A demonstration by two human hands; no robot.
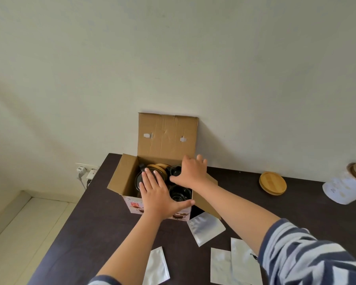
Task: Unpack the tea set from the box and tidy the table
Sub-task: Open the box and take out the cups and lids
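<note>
Left hand (156, 194) lies flat and released over the open box (121, 177), steadying it; right hand (191, 171) grasps a dark cup (175, 170) to lift it.

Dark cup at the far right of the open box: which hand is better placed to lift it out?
Right. The right hand already curls around that dark cup, while the left hand lies flat over the teapot lid and the box front.
</note>
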